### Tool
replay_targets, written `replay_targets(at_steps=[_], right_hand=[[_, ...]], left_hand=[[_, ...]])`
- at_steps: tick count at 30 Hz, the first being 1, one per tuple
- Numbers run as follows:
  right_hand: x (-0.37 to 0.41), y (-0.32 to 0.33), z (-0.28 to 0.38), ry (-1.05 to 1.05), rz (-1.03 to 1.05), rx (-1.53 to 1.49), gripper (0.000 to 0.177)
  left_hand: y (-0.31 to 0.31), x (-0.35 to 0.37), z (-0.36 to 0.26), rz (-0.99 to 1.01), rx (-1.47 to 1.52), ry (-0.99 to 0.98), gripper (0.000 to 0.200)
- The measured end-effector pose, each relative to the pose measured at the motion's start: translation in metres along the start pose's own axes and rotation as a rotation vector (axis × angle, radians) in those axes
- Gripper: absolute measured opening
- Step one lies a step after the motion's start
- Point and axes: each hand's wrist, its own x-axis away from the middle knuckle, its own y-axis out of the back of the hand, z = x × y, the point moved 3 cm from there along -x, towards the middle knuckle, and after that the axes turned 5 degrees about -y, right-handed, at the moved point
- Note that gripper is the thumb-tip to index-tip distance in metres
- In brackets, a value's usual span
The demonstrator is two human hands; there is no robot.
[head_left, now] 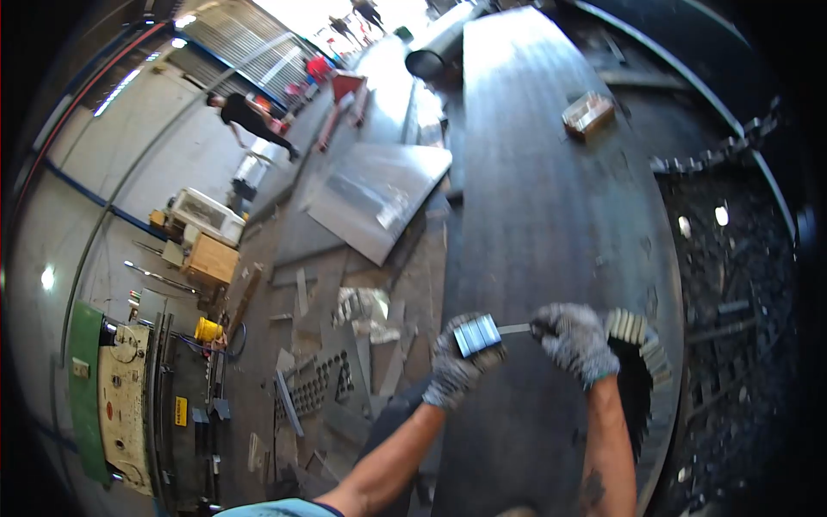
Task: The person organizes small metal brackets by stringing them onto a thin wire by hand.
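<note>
Both hands wear grey knitted gloves with dark palms. My left hand (457, 370) is wrapped round a small stack of shiny metal pieces (477, 335), held above the long dark metal plate (534, 189). To its right, my right hand (573, 340) pinches one end of a thin metal strip (515, 328), whose other end reaches the stack. Just right of my right hand, stacked metal pieces (627, 327) lie in a curved row near the plate's right edge. Farther up the plate sits a clear-wrapped box (588, 115).
A metal sheet (379, 194) and scrap strips lie on the floor at left. A green and cream machine (121, 396) stands at lower left, near a cardboard box (211, 258). A chain (719, 155) hangs at right. A person (250, 116) walks at upper left.
</note>
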Motion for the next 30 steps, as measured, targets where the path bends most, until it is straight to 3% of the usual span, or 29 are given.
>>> replay_targets(at_steps=[1, 2, 3, 5, 9, 10, 13, 19, 22, 27, 30], right_hand=[[-0.001, 0.002, 0.000, -0.041, 0.099, -0.007, 0.016], [-0.005, 0.004, 0.002, -0.075, 0.194, -0.009, 0.018], [-0.007, 0.006, 0.006, -0.103, 0.225, -0.004, 0.018], [-0.014, 0.004, 0.008, -0.223, 0.373, 0.086, 0.021], [-0.006, -0.007, 0.003, -0.171, 0.309, -0.024, 0.016], [-0.007, -0.007, 0.004, -0.171, 0.311, -0.022, 0.016], [-0.004, -0.011, 0.007, -0.142, 0.200, 0.037, 0.015], [-0.008, -0.010, 0.007, -0.129, 0.285, 0.084, 0.013], [-0.001, -0.017, 0.005, -0.087, 0.197, 0.136, 0.012], [0.001, -0.006, 0.006, -0.043, -0.025, -0.063, 0.015], [-0.005, -0.006, -0.001, -0.136, 0.025, -0.272, 0.017]], left_hand=[[-0.007, 0.002, -0.012, 0.083, -0.406, -0.149, 0.058], [-0.004, 0.002, -0.013, 0.136, -0.396, -0.164, 0.059], [-0.003, 0.000, -0.019, 0.200, -0.640, -0.231, 0.061], [-0.004, -0.005, -0.021, 0.224, -0.717, -0.205, 0.064], [0.002, -0.002, -0.033, 0.290, -0.901, -0.211, 0.065], [0.001, -0.003, -0.032, 0.289, -0.899, -0.211, 0.065], [0.004, -0.005, -0.017, 0.143, -0.488, -0.174, 0.062], [0.009, -0.004, -0.007, 0.114, -0.552, -0.129, 0.061], [0.012, -0.004, -0.004, 0.123, -0.499, -0.126, 0.063], [0.010, -0.005, -0.003, 0.151, -0.355, -0.153, 0.066], [0.004, -0.014, -0.012, 0.184, -0.431, -0.193, 0.070]])
